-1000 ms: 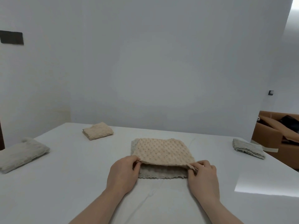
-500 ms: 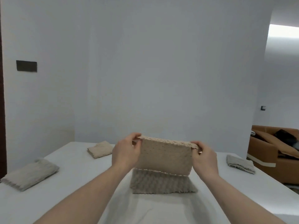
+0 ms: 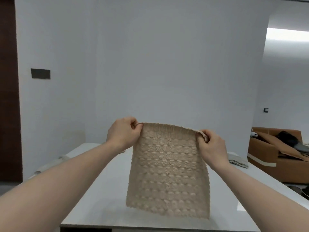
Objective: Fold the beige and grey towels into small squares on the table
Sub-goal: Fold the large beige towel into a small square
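The beige bobble-textured towel [image 3: 168,169] hangs lengthwise between the left hand [image 3: 124,133] and right hand [image 3: 211,146], each pinching a top corner, above the white glossy surface [image 3: 100,198].

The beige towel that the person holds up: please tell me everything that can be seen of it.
The beige towel is a soft fabric with a raised bubble pattern in rows. It hangs unfolded as a near-square sheet above the white table, and its lower edge swings slightly toward the camera. The left hand pinches its top left corner and the right hand pinches its top right corner, so the top edge is stretched between them. Whether the lower edge touches the table cannot be told.
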A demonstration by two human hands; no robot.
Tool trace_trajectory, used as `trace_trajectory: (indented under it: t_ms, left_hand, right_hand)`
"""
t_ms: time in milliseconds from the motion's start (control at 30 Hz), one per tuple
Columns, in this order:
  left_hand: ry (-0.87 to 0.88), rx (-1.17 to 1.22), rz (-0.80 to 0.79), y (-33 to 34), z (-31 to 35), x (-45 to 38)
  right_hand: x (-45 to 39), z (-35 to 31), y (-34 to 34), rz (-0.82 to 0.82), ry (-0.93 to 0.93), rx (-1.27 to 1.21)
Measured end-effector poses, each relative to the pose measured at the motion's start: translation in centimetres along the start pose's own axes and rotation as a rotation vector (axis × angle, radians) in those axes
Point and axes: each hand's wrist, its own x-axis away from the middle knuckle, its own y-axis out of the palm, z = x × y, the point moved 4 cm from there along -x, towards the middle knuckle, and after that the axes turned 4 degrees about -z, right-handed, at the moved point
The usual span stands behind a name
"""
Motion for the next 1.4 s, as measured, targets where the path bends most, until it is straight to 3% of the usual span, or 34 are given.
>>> trace_trajectory:
  t_ms: [433,800,1033,1400]
  left_hand:
    - [-0.126,-0.266,-0.43,7.7,-4.5,1.6]
    - [-0.231,-0.177,-0.486,20.3,-12.1,3.3]
    - [-0.149,-0.124,-0.525,25.3,-14.7,4.1]
    - [-0.162,-0.165,-0.422,28.4,-16.5,1.3]
  right_hand:
    - [1.6,7.4,3.7,-0.242,0.192,0.239]
    - [3.3,17.0,12.3,-0.406,0.307,0.321]
    - [2.9,21.8,17.1,-0.447,0.323,0.368]
    - [1.2,24.9,19.9,-0.341,0.347,0.327]
